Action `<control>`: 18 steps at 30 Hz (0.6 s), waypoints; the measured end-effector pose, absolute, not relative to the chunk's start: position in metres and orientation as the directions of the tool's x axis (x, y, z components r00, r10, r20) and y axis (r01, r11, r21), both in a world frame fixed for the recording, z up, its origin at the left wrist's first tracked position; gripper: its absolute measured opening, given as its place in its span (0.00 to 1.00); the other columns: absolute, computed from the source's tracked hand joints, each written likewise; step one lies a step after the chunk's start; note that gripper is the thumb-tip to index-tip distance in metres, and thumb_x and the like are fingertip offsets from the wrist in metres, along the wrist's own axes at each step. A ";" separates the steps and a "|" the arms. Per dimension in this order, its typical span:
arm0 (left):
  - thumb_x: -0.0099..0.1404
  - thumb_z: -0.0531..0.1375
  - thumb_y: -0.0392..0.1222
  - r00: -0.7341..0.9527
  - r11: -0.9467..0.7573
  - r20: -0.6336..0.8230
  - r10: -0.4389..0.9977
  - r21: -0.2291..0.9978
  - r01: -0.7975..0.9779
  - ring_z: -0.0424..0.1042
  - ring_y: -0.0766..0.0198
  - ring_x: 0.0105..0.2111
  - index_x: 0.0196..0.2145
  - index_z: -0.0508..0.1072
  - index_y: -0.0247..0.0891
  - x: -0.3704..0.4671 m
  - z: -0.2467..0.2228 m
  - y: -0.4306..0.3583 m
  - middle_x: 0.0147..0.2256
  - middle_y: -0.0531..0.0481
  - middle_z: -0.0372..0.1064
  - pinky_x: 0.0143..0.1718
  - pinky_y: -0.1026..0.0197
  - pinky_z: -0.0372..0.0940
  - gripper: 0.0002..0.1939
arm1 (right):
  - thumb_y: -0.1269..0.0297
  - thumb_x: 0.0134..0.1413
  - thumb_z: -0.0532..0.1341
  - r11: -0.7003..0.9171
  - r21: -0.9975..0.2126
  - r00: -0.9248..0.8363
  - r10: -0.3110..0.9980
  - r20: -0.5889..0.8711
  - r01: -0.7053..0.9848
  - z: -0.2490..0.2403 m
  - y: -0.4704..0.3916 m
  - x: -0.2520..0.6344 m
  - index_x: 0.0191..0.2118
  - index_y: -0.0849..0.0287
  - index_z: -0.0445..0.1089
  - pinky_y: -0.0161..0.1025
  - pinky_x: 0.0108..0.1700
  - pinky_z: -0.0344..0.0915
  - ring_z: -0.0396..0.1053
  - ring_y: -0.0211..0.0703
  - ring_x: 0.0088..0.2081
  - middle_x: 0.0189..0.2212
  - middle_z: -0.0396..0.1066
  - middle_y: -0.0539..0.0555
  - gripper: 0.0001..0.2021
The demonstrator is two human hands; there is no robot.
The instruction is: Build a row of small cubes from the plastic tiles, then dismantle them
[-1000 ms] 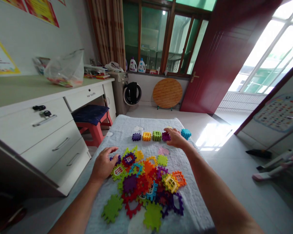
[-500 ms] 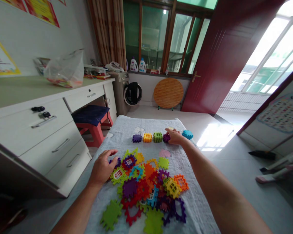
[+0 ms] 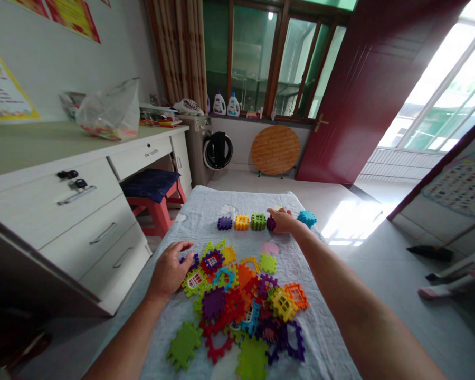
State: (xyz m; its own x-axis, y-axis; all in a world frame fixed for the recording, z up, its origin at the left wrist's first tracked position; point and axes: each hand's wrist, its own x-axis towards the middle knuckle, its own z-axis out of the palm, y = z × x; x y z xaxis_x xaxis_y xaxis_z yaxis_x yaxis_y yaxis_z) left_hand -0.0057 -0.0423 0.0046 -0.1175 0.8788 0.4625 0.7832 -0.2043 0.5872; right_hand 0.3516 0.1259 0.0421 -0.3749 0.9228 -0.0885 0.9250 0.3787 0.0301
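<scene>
Across the far part of the cloth runs a row of block cubes: purple, yellow, green, dark purple and blue. My right hand has its fingers around the dark purple cube, which they partly cover. Nearer lies a loose pile of flat toothed pieces, among them a purple square, a yellow window piece and a green square. My left hand rests at the pile's left edge, fingers apart, beside a small purple piece.
The cloth-covered table stands in the middle. To the left are a white desk with a plastic bag and a stool. A washing machine and a round wooden board stand behind.
The whole view has shifted slightly. Both hands hold nearly the same places relative to the blocks, my right hand still at the dark purple cube.
</scene>
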 end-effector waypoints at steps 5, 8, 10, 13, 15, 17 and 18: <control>0.59 0.55 0.45 -0.109 -0.197 0.447 0.888 0.584 0.788 0.72 0.56 0.43 0.40 0.73 0.38 -0.007 0.001 -0.042 0.41 0.46 0.73 0.49 0.56 0.65 0.14 | 0.70 0.35 0.64 0.376 0.047 -0.369 0.923 -0.104 0.926 0.043 0.128 0.346 0.64 0.61 0.51 0.50 0.50 0.52 0.59 0.64 0.54 0.45 0.72 0.64 0.45; 0.58 0.56 0.46 -0.083 -0.203 0.431 0.899 0.576 0.792 0.72 0.55 0.43 0.39 0.73 0.38 -0.008 -0.001 -0.040 0.40 0.46 0.73 0.50 0.55 0.65 0.14 | 0.71 0.35 0.64 0.365 0.053 -0.357 0.927 -0.111 0.930 0.044 0.127 0.344 0.64 0.61 0.50 0.50 0.50 0.52 0.59 0.63 0.54 0.44 0.73 0.64 0.45; 0.59 0.56 0.47 -0.064 -0.207 0.414 0.908 0.576 0.791 0.72 0.55 0.43 0.38 0.73 0.38 -0.008 -0.001 -0.040 0.40 0.46 0.72 0.50 0.55 0.65 0.14 | 0.72 0.35 0.64 0.358 0.046 -0.352 0.930 -0.101 0.933 0.045 0.125 0.343 0.65 0.61 0.50 0.50 0.51 0.51 0.59 0.63 0.54 0.44 0.73 0.64 0.46; 0.60 0.54 0.49 -0.044 -0.205 0.380 0.924 0.588 0.782 0.72 0.56 0.43 0.37 0.73 0.38 -0.007 0.000 -0.040 0.40 0.46 0.73 0.49 0.55 0.65 0.14 | 0.72 0.35 0.64 0.365 0.011 -0.364 0.930 -0.043 0.931 0.051 0.119 0.344 0.65 0.59 0.50 0.51 0.52 0.51 0.58 0.61 0.55 0.48 0.71 0.62 0.46; 0.61 0.53 0.49 -0.028 -0.203 0.354 0.935 0.598 0.775 0.72 0.56 0.43 0.38 0.73 0.38 -0.006 0.002 -0.041 0.40 0.46 0.73 0.49 0.56 0.66 0.15 | 0.70 0.37 0.63 0.358 -0.008 -0.358 0.934 0.008 0.934 0.057 0.111 0.346 0.65 0.58 0.49 0.51 0.53 0.51 0.57 0.60 0.56 0.52 0.69 0.61 0.45; 0.62 0.52 0.49 -0.003 -0.209 0.330 0.944 0.605 0.769 0.72 0.57 0.43 0.38 0.73 0.38 -0.004 0.004 -0.042 0.40 0.46 0.73 0.49 0.56 0.66 0.16 | 0.67 0.40 0.63 0.337 -0.038 -0.334 0.940 0.070 0.941 0.064 0.099 0.350 0.65 0.57 0.51 0.51 0.53 0.53 0.57 0.60 0.56 0.55 0.66 0.61 0.42; 0.63 0.51 0.49 0.009 -0.214 0.322 0.947 0.607 0.766 0.72 0.57 0.43 0.39 0.73 0.38 -0.003 0.005 -0.042 0.40 0.47 0.74 0.48 0.56 0.66 0.16 | 0.66 0.42 0.63 0.339 -0.067 -0.332 0.938 0.100 0.938 0.067 0.090 0.351 0.63 0.57 0.53 0.50 0.52 0.54 0.58 0.59 0.55 0.55 0.66 0.61 0.39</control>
